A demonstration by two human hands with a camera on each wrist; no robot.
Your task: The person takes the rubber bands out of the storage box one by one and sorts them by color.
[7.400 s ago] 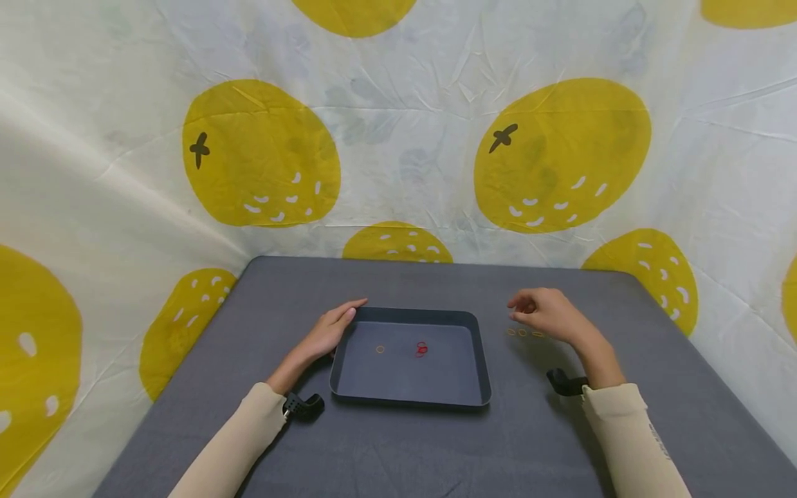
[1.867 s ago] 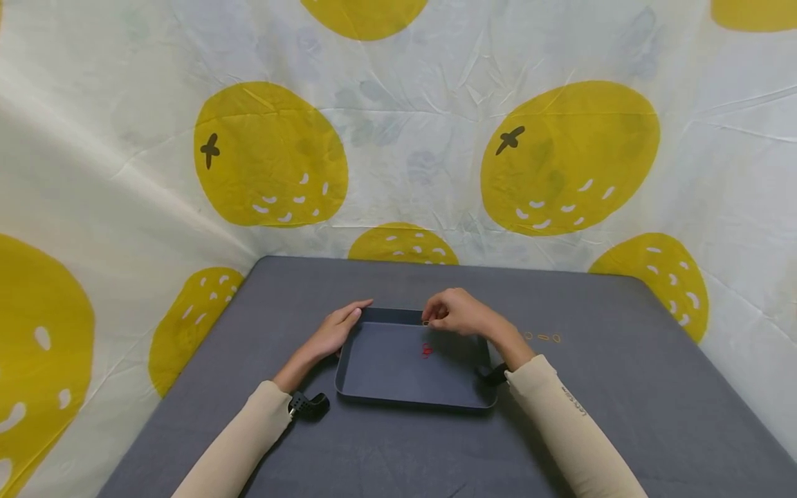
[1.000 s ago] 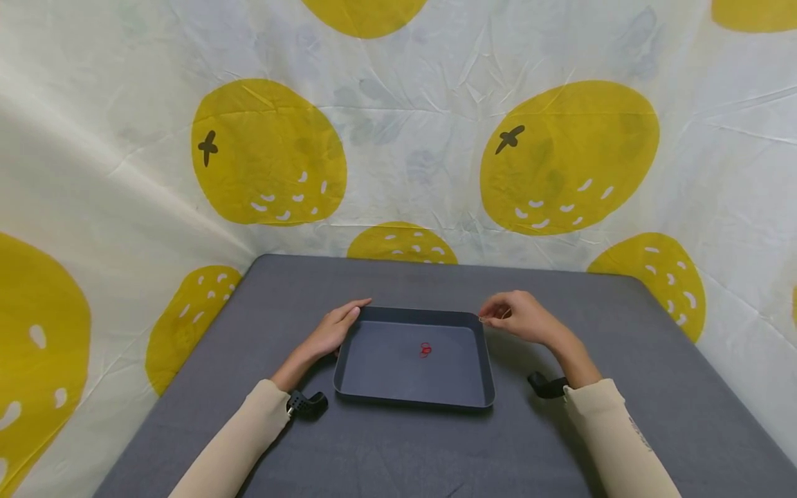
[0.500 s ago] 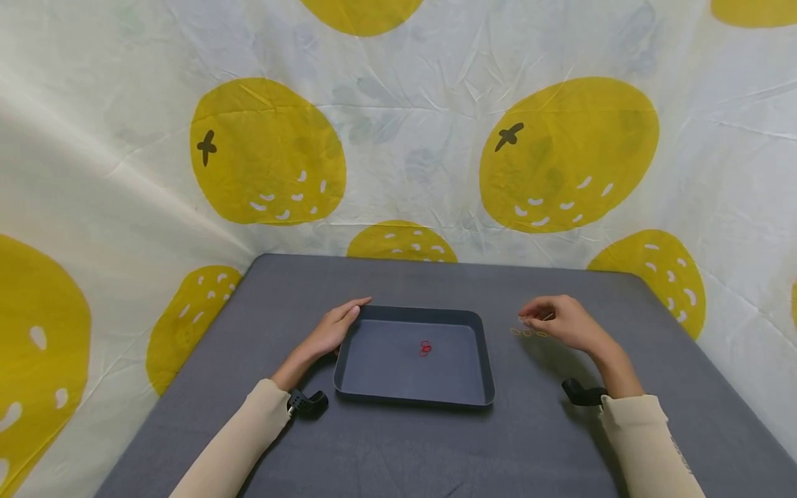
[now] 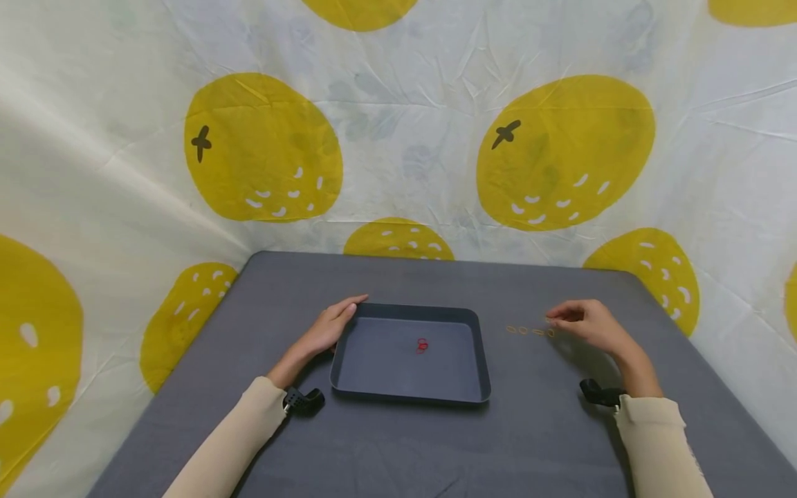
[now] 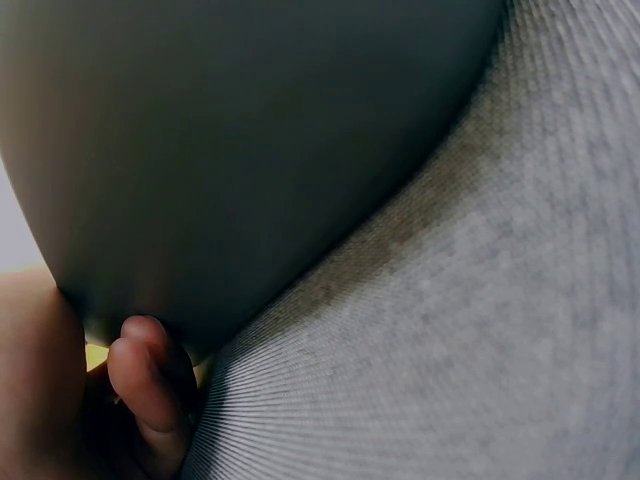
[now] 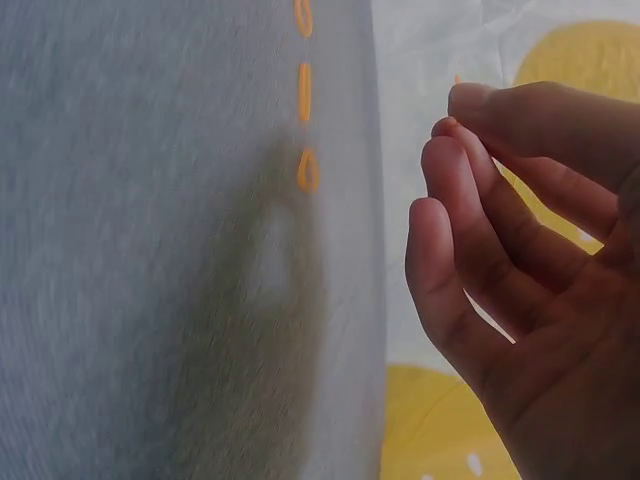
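Observation:
My left hand (image 5: 326,328) grips the dark grey tray (image 5: 411,400) at its far left corner; in the left wrist view curled fingers (image 6: 150,385) press against the tray's outside. Thin red rubber bands (image 5: 422,346) lie bunched together inside the tray. To the right, several yellow rubber bands (image 5: 523,330) rest in a row on the table. Just past the row's right end, my right hand (image 5: 591,324) hovers, thumb and index finger pinched together. A sliver of an orange-yellow rubber band (image 7: 457,79) sticks out from those fingertips; most of it is hidden.
A grey cloth covers the table (image 5: 398,449). Behind it hangs a white curtain (image 5: 405,138) printed with big yellow fruits. Each wrist carries a black strap-on camera, one at the left wrist (image 5: 304,401) and one at the right.
The yellow band that lay in the tray is gone from there. My right hand pinched a band over the tray, then carried it right, beyond the row. The left hand stays on the tray.

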